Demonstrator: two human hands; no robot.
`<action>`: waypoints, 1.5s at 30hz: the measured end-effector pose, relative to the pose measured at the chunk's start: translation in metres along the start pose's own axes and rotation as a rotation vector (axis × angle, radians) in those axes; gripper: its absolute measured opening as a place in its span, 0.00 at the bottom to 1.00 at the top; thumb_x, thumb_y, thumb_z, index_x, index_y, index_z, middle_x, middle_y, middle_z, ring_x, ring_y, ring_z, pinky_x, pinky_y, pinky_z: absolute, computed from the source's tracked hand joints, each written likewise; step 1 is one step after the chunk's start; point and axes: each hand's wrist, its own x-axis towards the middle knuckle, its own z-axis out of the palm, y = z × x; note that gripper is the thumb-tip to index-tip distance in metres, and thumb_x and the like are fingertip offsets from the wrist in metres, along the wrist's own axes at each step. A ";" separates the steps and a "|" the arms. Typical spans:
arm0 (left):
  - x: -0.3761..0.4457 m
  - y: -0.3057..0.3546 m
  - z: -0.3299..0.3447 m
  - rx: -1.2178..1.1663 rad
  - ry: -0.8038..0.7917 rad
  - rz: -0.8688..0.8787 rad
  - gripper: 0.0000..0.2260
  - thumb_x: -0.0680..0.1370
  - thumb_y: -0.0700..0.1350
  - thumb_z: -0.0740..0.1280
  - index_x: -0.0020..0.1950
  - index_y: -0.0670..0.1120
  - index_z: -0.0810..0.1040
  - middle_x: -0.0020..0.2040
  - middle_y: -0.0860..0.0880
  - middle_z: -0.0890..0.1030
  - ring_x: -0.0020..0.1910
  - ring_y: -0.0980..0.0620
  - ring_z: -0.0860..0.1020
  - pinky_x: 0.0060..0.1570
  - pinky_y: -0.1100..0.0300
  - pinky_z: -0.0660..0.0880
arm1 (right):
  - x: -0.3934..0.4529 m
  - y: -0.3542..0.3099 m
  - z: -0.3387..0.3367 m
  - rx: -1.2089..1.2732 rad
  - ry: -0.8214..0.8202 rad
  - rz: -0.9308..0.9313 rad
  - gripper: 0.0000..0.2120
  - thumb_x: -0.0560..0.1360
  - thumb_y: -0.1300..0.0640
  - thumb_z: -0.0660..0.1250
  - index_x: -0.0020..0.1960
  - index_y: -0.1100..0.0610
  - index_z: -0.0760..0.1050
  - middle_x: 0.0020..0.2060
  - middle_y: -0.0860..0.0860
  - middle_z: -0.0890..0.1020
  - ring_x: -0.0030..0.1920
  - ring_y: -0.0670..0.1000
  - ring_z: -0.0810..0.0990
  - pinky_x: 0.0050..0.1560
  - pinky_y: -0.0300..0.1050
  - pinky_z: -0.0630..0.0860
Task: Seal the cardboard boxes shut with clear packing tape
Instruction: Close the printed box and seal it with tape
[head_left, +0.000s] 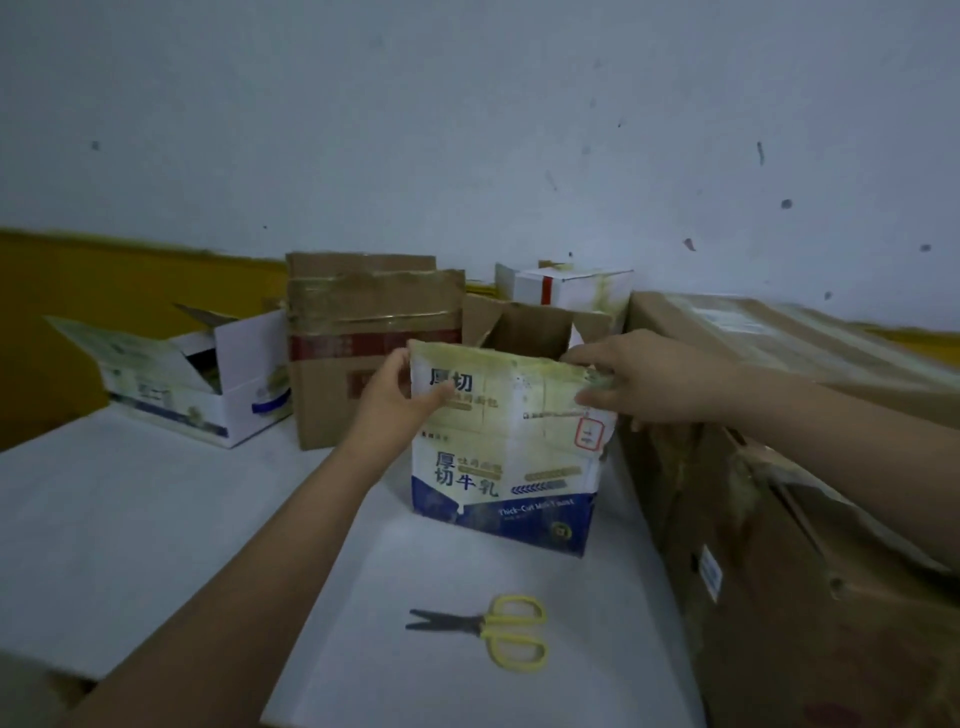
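Observation:
A white and blue printed box (506, 467) stands upright in the middle of the white table (156, 519), its top flaps open. My left hand (397, 397) grips the left edge of its raised near flap. On the flap's right upper corner my right hand (644, 379) is closed. Behind it stand a brown taped box (363, 343) and a small white box (566, 286). No roll of tape is visible.
Yellow-handled scissors (493, 629) lie on the table near me, blades pointing left. A large brown carton (810, 467) fills the right side. An open white box (208, 384) sits at the back left. A pale wall rises behind.

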 end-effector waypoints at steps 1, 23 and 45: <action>0.003 -0.002 -0.001 -0.080 0.003 -0.006 0.13 0.76 0.48 0.75 0.57 0.55 0.77 0.57 0.51 0.84 0.56 0.50 0.83 0.56 0.40 0.81 | 0.000 -0.003 -0.002 0.025 0.009 0.003 0.14 0.81 0.50 0.65 0.66 0.47 0.74 0.54 0.47 0.82 0.43 0.42 0.83 0.44 0.40 0.80; -0.120 -0.001 -0.067 0.407 0.263 0.364 0.49 0.71 0.65 0.72 0.82 0.56 0.45 0.80 0.53 0.47 0.80 0.50 0.48 0.77 0.41 0.59 | 0.033 -0.190 -0.003 0.338 0.200 -0.219 0.17 0.81 0.50 0.65 0.66 0.56 0.78 0.57 0.48 0.81 0.58 0.49 0.77 0.52 0.37 0.67; -0.138 -0.032 -0.126 0.990 -0.225 0.681 0.21 0.74 0.70 0.64 0.42 0.53 0.67 0.64 0.54 0.77 0.58 0.56 0.73 0.54 0.55 0.72 | 0.012 -0.096 0.077 -0.173 0.400 0.148 0.15 0.80 0.46 0.58 0.49 0.47 0.83 0.53 0.48 0.83 0.56 0.54 0.71 0.52 0.49 0.65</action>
